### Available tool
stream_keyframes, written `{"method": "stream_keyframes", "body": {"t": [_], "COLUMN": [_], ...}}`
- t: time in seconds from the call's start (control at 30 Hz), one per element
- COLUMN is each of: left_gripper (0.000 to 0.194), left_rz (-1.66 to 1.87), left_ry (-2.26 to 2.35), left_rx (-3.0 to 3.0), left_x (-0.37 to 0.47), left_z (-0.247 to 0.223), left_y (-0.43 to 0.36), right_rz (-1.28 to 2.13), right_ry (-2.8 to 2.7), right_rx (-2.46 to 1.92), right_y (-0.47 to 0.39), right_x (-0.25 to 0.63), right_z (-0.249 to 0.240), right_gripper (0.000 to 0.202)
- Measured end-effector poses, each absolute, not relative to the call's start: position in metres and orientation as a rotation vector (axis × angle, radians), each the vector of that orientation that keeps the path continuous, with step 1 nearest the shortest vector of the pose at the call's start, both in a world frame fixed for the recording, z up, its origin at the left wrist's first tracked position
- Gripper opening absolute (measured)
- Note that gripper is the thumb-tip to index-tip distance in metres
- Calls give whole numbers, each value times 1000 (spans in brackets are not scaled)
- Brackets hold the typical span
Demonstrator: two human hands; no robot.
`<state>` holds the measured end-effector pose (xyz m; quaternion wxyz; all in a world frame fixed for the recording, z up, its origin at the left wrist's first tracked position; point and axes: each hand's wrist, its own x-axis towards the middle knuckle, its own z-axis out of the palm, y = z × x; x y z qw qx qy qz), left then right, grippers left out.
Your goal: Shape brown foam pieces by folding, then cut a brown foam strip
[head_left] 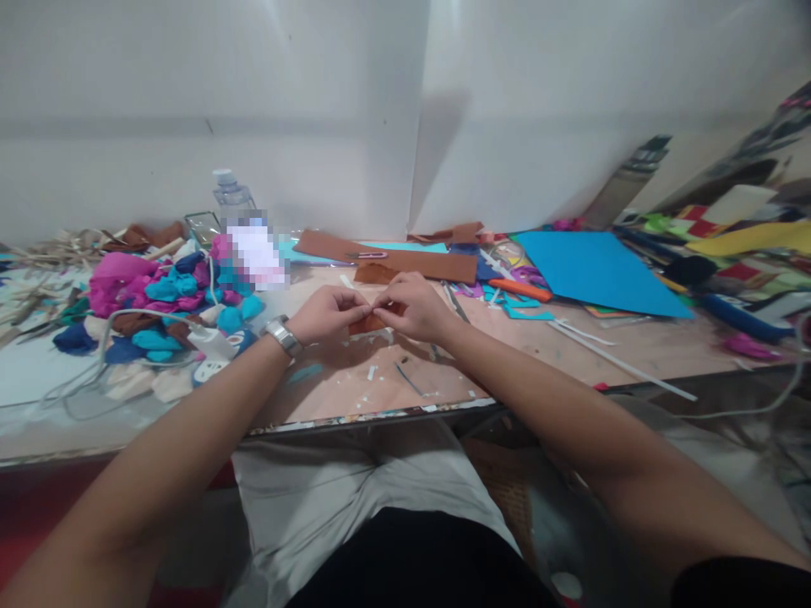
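Observation:
My left hand (330, 316) and my right hand (413, 307) meet over the middle of the table, thumbs and forefingers pinched on a small brown piece (366, 324). Part of that piece is hidden under the fingers. Just behind the hands lies another brown scrap (375, 273). Beyond it, long brown strips (431, 264) rest on the table, with small pink-handled snips (369, 255) on top. White bits and a thin dark sliver (409, 379) lie in front of the hands.
Pink, blue and brown bundles (171, 287), a charger with a cable (212, 342) and a clear bottle (233, 198) stand left. To the right are an orange cutter (520, 290), a blue sheet (601, 272) and a white strip (624, 361). The table edge (380, 415) runs in front.

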<state>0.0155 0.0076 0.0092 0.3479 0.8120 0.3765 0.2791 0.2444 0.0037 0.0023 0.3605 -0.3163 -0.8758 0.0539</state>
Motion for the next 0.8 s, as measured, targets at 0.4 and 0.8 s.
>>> {"method": "stream_keyframes", "body": {"t": [0.4,0.8], "left_gripper": [26,28], "left_rz": [897,890], "left_ry": [1152,1186], "left_rx": [2620,2668], "left_x": [21,19], "left_z": [11,9], "left_y": [-3,0], "right_rz": [246,234], "right_ry": [-2208,-2257], "right_rx": [-876,-898], "right_y": [4,4], "right_x": [241,242], "right_z": [2,4], "right_gripper": [9,15]}}
